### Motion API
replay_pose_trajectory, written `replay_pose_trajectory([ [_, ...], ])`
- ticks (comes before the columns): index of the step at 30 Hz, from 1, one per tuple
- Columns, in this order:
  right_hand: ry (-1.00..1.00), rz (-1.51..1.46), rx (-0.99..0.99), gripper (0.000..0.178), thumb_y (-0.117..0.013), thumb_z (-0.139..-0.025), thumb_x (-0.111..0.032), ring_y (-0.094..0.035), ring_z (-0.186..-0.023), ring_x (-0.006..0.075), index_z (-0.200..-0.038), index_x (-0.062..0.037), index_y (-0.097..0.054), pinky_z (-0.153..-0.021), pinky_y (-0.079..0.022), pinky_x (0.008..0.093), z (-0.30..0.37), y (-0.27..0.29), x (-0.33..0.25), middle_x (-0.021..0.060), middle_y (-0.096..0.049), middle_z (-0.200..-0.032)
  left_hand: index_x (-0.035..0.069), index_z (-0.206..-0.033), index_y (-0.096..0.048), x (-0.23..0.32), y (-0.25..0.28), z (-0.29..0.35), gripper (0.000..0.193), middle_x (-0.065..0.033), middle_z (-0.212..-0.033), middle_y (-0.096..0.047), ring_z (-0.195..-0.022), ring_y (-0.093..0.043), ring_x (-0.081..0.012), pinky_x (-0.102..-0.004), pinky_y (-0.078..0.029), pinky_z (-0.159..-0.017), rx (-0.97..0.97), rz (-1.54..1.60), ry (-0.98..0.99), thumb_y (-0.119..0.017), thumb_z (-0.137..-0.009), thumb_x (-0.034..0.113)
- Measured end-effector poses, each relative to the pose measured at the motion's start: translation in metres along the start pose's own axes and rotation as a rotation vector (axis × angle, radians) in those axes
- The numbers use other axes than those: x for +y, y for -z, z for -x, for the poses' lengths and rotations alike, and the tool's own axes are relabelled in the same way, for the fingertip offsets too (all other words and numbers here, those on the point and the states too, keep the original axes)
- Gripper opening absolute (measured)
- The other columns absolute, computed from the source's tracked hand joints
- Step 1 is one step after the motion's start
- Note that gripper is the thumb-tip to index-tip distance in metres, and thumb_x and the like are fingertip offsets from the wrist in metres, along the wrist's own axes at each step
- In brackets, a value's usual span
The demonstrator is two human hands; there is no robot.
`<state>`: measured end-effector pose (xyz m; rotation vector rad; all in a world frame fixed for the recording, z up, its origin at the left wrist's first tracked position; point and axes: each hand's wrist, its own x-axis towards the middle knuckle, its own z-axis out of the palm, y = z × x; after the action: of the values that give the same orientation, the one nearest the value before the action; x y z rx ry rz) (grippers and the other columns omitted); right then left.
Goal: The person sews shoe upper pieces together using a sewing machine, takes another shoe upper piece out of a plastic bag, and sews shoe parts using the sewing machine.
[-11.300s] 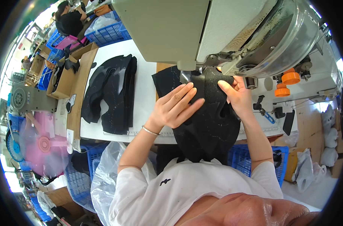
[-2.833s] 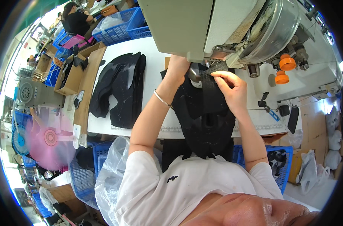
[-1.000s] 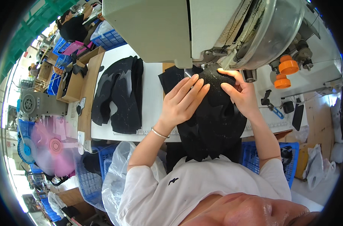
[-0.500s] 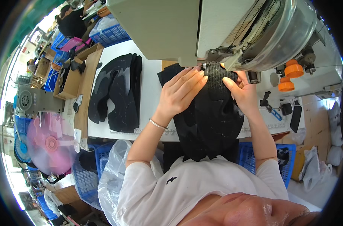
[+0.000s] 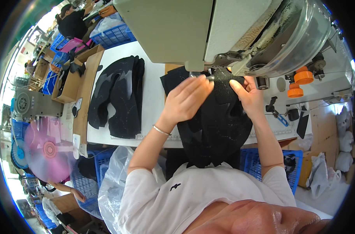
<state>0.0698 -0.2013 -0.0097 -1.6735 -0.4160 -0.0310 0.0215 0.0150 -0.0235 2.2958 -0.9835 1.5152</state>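
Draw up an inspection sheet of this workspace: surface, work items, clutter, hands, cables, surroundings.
Surface: white table, partly covered.
Work items: black fabric piece under the sewing machine head; mesh part close to the machine's foot.
Clutter: stack of black pieces left of the work; blue-handled tool to the right.
Hands: left hand blurred, fingers extended over the fabric, contact unclear; right hand grips the mesh edge between thumb and fingers.
Cables: too fine to trace or tell from thread.
Surroundings: pink fan, blue crates, seated person, another person's hand at lower left.
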Motion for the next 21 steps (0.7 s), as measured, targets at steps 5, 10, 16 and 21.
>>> replay_pose_trajectory([
  [5,-0.131,-0.15,-0.061,0.017,-0.069,-0.089,-0.014,-0.044,-0.052,0.0027,-0.095,-0.0041,-0.057,-0.047,-0.037,0.0195,0.007,0.002,-0.005,-0.0052,-0.051,-0.069,0.003,-0.09,-0.075,0.007,0.009,0.011,0.023,-0.0117,-0.095,-0.069,-0.097,-0.069,-0.0286,-0.0374,-0.059,-0.085,0.016,-0.01,-0.104,-0.07,-0.068,0.007],
  [10,-0.138,-0.135,-0.024,0.018,-0.07,-0.089,-0.014,-0.046,-0.05,0.0032,-0.095,-0.0041,-0.056,-0.045,-0.038,0.0199,0.009,-0.001,-0.01,-0.0046,-0.051,-0.067,0.002,-0.09,-0.075,0.005,0.006,0.012,0.022,-0.0128,-0.095,-0.069,-0.096,-0.07,-0.0289,-0.0379,-0.059,-0.085,0.039,-0.003,-0.102,-0.069,-0.069,0.007],
  [16,-0.117,-0.108,-0.03,0.018,-0.072,-0.088,-0.014,-0.046,-0.05,0.0037,-0.092,-0.0041,-0.057,-0.046,-0.038,0.0209,0.004,-0.001,-0.013,-0.0041,-0.052,-0.066,0.002,-0.09,-0.075,0.002,0.004,0.012,0.022,-0.0122,-0.095,-0.069,-0.096,-0.07,-0.0287,-0.0379,-0.06,-0.084,0.071,-0.001,-0.089,-0.071,-0.069,0.006],
  [21,-0.112,0.001,-0.007,0.021,-0.073,-0.087,-0.015,-0.048,-0.049,0.0057,-0.089,-0.0037,-0.056,-0.046,-0.038,0.0227,-0.006,0.002,-0.011,-0.0021,-0.054,-0.065,0.003,-0.09,-0.075,-0.001,0.0,0.006,0.022,-0.0112,-0.095,-0.068,-0.095,-0.07,-0.0285,-0.0375,-0.06,-0.081,0.092,0.008,-0.052,-0.073,-0.068,0.005],
])
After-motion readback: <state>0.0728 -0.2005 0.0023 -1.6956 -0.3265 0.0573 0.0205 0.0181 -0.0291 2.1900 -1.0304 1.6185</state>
